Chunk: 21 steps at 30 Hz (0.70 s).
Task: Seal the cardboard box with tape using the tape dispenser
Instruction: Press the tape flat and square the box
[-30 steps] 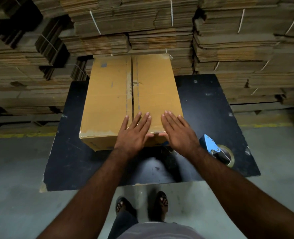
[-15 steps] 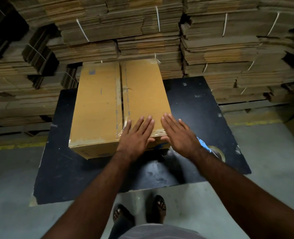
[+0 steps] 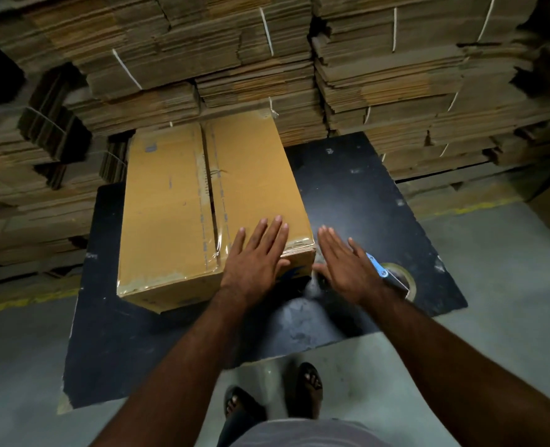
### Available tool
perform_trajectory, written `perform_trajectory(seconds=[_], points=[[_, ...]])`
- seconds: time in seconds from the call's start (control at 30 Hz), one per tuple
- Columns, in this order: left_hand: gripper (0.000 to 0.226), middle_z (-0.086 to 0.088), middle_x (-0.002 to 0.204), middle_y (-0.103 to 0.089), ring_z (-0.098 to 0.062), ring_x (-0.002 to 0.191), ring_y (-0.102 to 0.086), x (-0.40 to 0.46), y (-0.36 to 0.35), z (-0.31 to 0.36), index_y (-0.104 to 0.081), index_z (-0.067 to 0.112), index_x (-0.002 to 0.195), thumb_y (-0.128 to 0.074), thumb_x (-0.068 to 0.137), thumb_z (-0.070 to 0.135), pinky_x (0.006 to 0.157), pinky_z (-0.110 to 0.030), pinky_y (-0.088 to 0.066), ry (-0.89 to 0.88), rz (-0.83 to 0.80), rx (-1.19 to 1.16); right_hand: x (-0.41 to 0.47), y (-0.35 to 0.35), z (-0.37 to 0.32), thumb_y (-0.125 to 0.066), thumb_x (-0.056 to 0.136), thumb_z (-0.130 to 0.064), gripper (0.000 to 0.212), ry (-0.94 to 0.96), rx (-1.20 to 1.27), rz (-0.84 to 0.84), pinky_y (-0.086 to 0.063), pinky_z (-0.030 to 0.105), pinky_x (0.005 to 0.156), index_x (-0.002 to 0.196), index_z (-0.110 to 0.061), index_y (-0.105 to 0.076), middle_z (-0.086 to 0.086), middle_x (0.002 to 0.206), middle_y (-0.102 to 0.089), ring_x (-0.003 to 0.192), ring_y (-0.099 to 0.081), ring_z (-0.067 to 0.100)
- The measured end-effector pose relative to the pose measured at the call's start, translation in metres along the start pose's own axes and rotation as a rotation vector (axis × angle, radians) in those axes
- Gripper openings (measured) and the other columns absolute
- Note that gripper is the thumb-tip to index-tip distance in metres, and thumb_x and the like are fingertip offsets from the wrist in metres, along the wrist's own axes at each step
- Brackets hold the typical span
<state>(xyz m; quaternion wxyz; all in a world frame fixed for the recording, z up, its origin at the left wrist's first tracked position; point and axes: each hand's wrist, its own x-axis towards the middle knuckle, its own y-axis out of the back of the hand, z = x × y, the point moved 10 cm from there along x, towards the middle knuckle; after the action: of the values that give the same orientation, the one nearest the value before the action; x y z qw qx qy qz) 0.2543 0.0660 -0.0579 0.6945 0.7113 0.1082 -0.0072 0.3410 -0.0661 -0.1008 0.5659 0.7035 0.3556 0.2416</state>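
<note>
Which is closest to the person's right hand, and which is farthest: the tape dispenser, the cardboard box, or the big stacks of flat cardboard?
From the right hand:
1. Tape dispenser, just behind the wrist, on the black table's right side.
2. Cardboard box, to its left; its near corner is about as close, so these two are hard to rank.
3. Stacks of flat cardboard, far behind the table.

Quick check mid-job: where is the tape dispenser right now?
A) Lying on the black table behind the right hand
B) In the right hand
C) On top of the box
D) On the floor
A: the blue tape dispenser lies on the black table, just past the open right hand, which grips nothing.
</note>
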Motion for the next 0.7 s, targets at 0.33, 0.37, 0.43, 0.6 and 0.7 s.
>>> perform_trajectory(seconds=[0.33, 0.37, 0.43, 0.6, 0.7], points=[[0.081, -0.009, 0.163, -0.024, -0.022, 0.150, -0.023, 0.007, 0.008, 0.038, -0.030, 0.009, 0.155, -0.065, 0.082, 0.019, 0.118, -0.048, -0.029, -0.163, 0.214, -0.098, -0.033, 0.027, -0.019, -0.033, 0.102, -0.040, 0.060, -0.366, 0.831, 0.296, -0.016, 0.016, 0.113, 0.153, -0.008, -0.029, 0.010, 0.155, -0.037, 0.143, -0.033, 0.020], [0.078, -0.008, 0.163, -0.023, -0.022, 0.151, -0.023, 0.006, 0.007, 0.039, -0.030, 0.009, 0.155, -0.061, 0.083, 0.021, 0.118, -0.048, -0.029, -0.172, 0.221, -0.100, -0.030, 0.023, -0.028, -0.032, 0.102, -0.041, 0.060, -0.368, 0.851, 0.277, -0.018, 0.017, 0.113, 0.153, -0.008, -0.030, 0.011, 0.154, -0.038, 0.142, -0.035, 0.021], [0.076, -0.007, 0.164, -0.022, -0.020, 0.152, -0.020, 0.004, 0.008, 0.038, -0.029, 0.010, 0.155, -0.052, 0.084, 0.026, 0.120, -0.046, -0.026, -0.184, 0.216, -0.107, -0.023, 0.017, -0.037, -0.030, 0.102, -0.041, 0.059, -0.373, 0.854, 0.252, -0.022, 0.023, 0.115, 0.151, -0.008, -0.033, 0.012, 0.152, -0.042, 0.140, -0.039, 0.023], [0.085, -0.004, 0.166, -0.015, -0.017, 0.153, -0.011, 0.004, 0.009, 0.037, -0.022, 0.012, 0.157, -0.042, 0.077, 0.031, 0.124, -0.041, -0.014, -0.192, 0.170, -0.153, -0.021, 0.013, -0.014, -0.045, 0.100, -0.018, 0.046, -0.402, 1.061, 0.164, -0.028, 0.026, 0.116, 0.146, -0.018, -0.047, 0.001, 0.147, -0.051, 0.135, -0.046, 0.013], [0.084, -0.003, 0.166, -0.013, -0.017, 0.153, -0.009, 0.005, 0.013, 0.036, -0.021, 0.013, 0.158, -0.040, 0.077, 0.029, 0.124, -0.039, -0.010, -0.213, 0.156, -0.233, -0.031, 0.005, -0.023, -0.050, 0.085, -0.015, 0.073, -0.435, 1.056, 0.107, -0.044, 0.033, 0.104, 0.154, -0.024, -0.029, 0.007, 0.131, -0.062, 0.117, -0.060, 0.019]])
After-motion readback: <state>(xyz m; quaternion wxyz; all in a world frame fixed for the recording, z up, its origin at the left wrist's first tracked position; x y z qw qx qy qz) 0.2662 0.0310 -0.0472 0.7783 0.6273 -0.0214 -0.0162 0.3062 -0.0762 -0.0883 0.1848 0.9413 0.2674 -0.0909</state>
